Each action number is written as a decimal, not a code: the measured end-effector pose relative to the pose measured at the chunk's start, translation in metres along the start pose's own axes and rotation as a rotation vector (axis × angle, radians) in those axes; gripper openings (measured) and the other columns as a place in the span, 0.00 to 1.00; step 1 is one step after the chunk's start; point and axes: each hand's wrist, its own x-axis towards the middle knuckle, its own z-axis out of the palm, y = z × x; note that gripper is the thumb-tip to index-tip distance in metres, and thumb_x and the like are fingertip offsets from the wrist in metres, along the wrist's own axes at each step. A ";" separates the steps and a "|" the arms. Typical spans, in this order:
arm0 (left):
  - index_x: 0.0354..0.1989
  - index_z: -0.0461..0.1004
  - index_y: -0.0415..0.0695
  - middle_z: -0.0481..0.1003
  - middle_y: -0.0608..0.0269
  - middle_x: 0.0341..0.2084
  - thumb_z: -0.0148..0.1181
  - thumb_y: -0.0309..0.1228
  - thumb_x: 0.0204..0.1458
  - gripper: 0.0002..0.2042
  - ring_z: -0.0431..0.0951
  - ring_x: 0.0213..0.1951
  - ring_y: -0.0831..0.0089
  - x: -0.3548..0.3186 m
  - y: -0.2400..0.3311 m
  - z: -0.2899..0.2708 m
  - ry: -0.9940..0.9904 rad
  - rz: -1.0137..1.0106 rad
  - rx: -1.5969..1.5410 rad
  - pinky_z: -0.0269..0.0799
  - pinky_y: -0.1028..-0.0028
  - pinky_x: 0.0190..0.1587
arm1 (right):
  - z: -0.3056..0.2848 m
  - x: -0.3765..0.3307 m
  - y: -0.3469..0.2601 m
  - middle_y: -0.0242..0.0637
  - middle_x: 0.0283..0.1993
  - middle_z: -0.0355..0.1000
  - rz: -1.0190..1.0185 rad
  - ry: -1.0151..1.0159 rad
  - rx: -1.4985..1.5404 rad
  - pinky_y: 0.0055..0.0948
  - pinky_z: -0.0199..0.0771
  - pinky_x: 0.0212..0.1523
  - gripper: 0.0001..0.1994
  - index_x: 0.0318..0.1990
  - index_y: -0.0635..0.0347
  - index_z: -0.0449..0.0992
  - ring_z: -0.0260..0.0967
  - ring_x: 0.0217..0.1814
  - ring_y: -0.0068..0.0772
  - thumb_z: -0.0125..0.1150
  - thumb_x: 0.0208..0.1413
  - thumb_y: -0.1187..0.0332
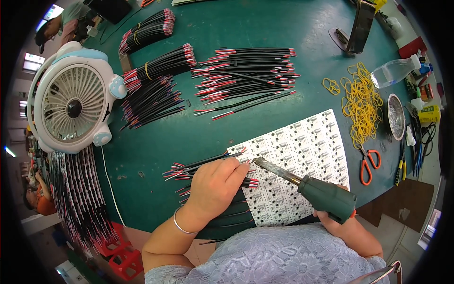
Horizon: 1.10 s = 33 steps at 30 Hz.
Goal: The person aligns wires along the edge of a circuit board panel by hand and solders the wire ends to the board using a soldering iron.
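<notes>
Green-handled soldering iron [302, 182] gripped in right hand [338, 220] slants from near right up-left, tip at near-left edge of white circuit panel [302, 156], just right of left hand [215, 187] closed flat on black-red wires [198, 165] on green surface [265, 28].

Green worktable [265, 19], bright windows [29, 62]

You work on a dark green tabletop [265, 23]. Your soldering iron [326, 195] has a dark green handle. The circuit sheet [302, 156] is white with a grid of small black squares. The wires [246, 75] are black with red and white ends. At right, rubber bands [362, 102] are yellow and scissors [369, 163] orange-handled.
</notes>
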 end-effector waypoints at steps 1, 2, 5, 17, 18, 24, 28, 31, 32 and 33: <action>0.36 0.76 0.43 0.71 0.65 0.30 0.59 0.28 0.44 0.10 0.74 0.29 0.69 0.000 0.000 0.000 0.000 0.000 0.000 0.68 0.71 0.28 | 0.000 0.000 -0.001 0.38 0.43 0.76 0.000 0.000 0.000 0.37 0.73 0.47 0.16 0.41 0.55 0.78 0.73 0.46 0.43 0.67 0.40 0.71; 0.36 0.76 0.43 0.71 0.65 0.30 0.59 0.27 0.44 0.10 0.73 0.29 0.69 0.000 0.000 0.000 -0.001 0.001 0.001 0.68 0.71 0.27 | -0.001 0.001 -0.002 0.38 0.43 0.76 -0.014 -0.007 0.005 0.37 0.73 0.47 0.16 0.41 0.55 0.78 0.73 0.46 0.42 0.67 0.41 0.71; 0.36 0.77 0.43 0.71 0.64 0.30 0.60 0.25 0.40 0.11 0.74 0.29 0.68 0.002 0.003 -0.001 -0.008 -0.016 0.000 0.69 0.71 0.28 | -0.005 0.007 -0.005 0.38 0.43 0.76 -0.145 -0.004 -0.109 0.36 0.73 0.48 0.16 0.41 0.56 0.78 0.73 0.46 0.42 0.67 0.41 0.71; 0.35 0.76 0.44 0.71 0.65 0.30 0.60 0.28 0.43 0.09 0.73 0.29 0.69 -0.001 0.000 0.001 -0.004 -0.014 0.007 0.68 0.71 0.28 | -0.003 -0.003 0.000 0.37 0.43 0.76 -0.098 0.001 -0.122 0.35 0.72 0.49 0.17 0.42 0.57 0.78 0.74 0.45 0.40 0.67 0.40 0.72; 0.35 0.76 0.45 0.71 0.65 0.30 0.60 0.28 0.43 0.09 0.73 0.29 0.69 -0.001 0.000 0.001 -0.001 -0.022 -0.012 0.68 0.70 0.29 | -0.002 -0.004 -0.001 0.37 0.43 0.76 -0.069 0.017 -0.085 0.35 0.71 0.49 0.17 0.42 0.57 0.78 0.74 0.45 0.40 0.67 0.40 0.73; 0.35 0.76 0.46 0.71 0.66 0.30 0.60 0.28 0.43 0.09 0.73 0.29 0.68 -0.002 -0.002 0.003 0.013 -0.001 -0.026 0.68 0.71 0.30 | 0.002 -0.005 0.000 0.38 0.43 0.76 -0.019 0.027 -0.001 0.37 0.72 0.48 0.16 0.41 0.57 0.78 0.73 0.45 0.42 0.66 0.41 0.72; 0.35 0.76 0.45 0.71 0.66 0.30 0.60 0.28 0.43 0.09 0.73 0.29 0.68 -0.002 -0.003 0.004 0.011 0.005 -0.028 0.68 0.71 0.29 | 0.003 -0.004 0.002 0.39 0.43 0.76 -0.013 -0.002 0.023 0.37 0.73 0.48 0.16 0.42 0.58 0.78 0.74 0.44 0.43 0.66 0.41 0.73; 0.35 0.76 0.45 0.71 0.65 0.30 0.60 0.28 0.43 0.09 0.73 0.29 0.68 -0.001 -0.003 0.004 0.014 0.009 -0.032 0.68 0.71 0.30 | 0.003 -0.005 0.000 0.39 0.42 0.76 -0.026 0.029 0.024 0.38 0.73 0.47 0.16 0.41 0.58 0.78 0.74 0.44 0.43 0.66 0.41 0.73; 0.35 0.76 0.45 0.71 0.65 0.30 0.60 0.28 0.43 0.09 0.73 0.29 0.68 -0.001 -0.003 0.004 0.014 0.011 -0.032 0.68 0.71 0.30 | 0.004 -0.006 0.000 0.40 0.42 0.76 -0.018 0.032 0.043 0.38 0.73 0.47 0.15 0.41 0.57 0.78 0.74 0.44 0.43 0.66 0.41 0.73; 0.35 0.76 0.45 0.71 0.65 0.30 0.60 0.28 0.43 0.09 0.73 0.29 0.68 -0.001 -0.003 0.004 0.014 0.014 -0.031 0.68 0.71 0.30 | 0.004 -0.006 -0.001 0.40 0.42 0.76 -0.011 0.036 0.062 0.38 0.73 0.47 0.15 0.41 0.57 0.78 0.74 0.44 0.44 0.66 0.41 0.73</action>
